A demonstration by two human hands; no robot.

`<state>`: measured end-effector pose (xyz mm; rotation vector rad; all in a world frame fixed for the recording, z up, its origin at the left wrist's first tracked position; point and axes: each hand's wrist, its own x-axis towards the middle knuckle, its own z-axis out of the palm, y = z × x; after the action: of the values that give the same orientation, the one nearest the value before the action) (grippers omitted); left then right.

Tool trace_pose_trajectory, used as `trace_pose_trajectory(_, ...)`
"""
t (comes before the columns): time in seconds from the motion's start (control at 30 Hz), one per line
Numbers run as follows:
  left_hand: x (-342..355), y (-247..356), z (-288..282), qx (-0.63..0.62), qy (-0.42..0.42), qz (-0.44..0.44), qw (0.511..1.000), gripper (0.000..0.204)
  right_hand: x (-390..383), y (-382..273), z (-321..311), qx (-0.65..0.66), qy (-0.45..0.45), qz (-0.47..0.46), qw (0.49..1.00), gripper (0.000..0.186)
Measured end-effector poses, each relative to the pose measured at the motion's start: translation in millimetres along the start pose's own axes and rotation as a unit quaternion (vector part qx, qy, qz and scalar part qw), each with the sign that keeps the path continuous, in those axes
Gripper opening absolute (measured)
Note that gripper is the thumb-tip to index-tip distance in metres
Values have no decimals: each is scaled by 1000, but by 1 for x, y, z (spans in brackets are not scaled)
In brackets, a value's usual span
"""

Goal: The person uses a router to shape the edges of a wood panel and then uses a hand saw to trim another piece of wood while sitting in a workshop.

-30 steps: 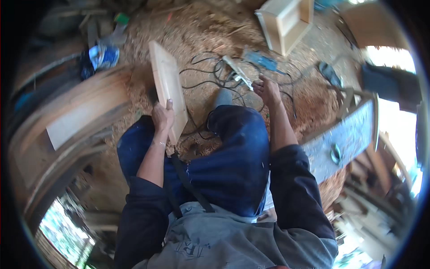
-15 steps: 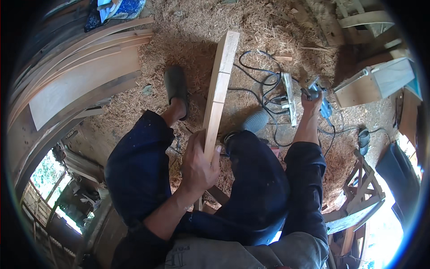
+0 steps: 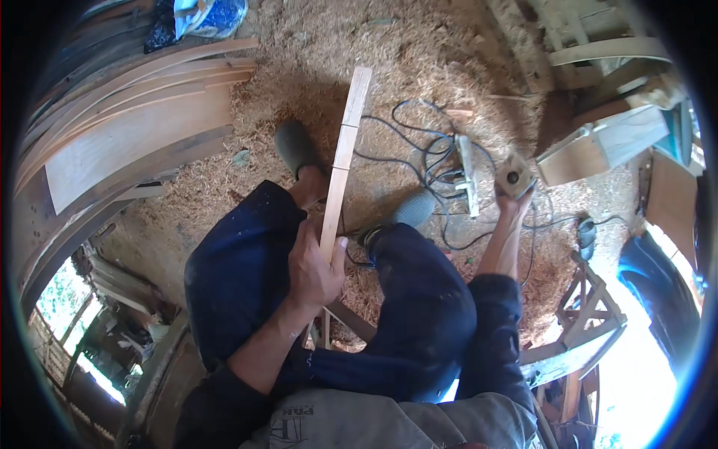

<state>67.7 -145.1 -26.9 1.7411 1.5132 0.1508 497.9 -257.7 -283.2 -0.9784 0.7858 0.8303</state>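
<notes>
My left hand [image 3: 313,262] grips a pale wooden board [image 3: 344,153], held upright and seen along its narrow edge, which carries two dark cross marks. My right hand [image 3: 513,198], farther forward at the right, is closed on a power tool [image 3: 514,170] whose square base with a dark round hole faces up. Beside it on the shavings lie a long pale strip-like fixture [image 3: 467,179] and tangled black cables [image 3: 419,161]. My feet in grey clogs [image 3: 295,142] are between and beyond the board and my knees.
Stacked curved planks [image 3: 134,142] line the left, below a blue bag [image 3: 209,16]. A wooden box [image 3: 598,150] and timber offcuts [image 3: 606,52] stand at the upper right. A wooden frame [image 3: 587,322] is at the lower right. A sandal [image 3: 587,236] lies near the cable.
The board has swung from its face showing to edge-on. My right hand has taken hold of the power tool, lifted it slightly and turned its base upward.
</notes>
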Motion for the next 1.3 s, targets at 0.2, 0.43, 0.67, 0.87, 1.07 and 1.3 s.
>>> trace_pose_trajectory(0.2,-13,-4,28,-9,67,64,996,47,-175,-6,32,-114,-309,-222,918,16)
trace_pose_trajectory(0.43,-35,-33,16,64,68,41,995,35,-385,-24,33,115,-488,-143,853,53)
trace_pose_trajectory(0.67,-87,12,-95,-117,117,45,985,30,-555,-2,33,63,-483,-251,837,85)
trace_pose_trajectory(0.87,-170,59,-171,-157,83,165,970,33,-646,29,3,-73,-401,-480,777,77)
trace_pose_trajectory(1.07,-247,46,-151,-177,133,252,942,44,-675,30,-50,-206,-192,-749,599,61)
trace_pose_trajectory(1.3,-305,53,-147,-215,-19,242,946,59,-674,8,-93,-364,-71,-788,491,64)
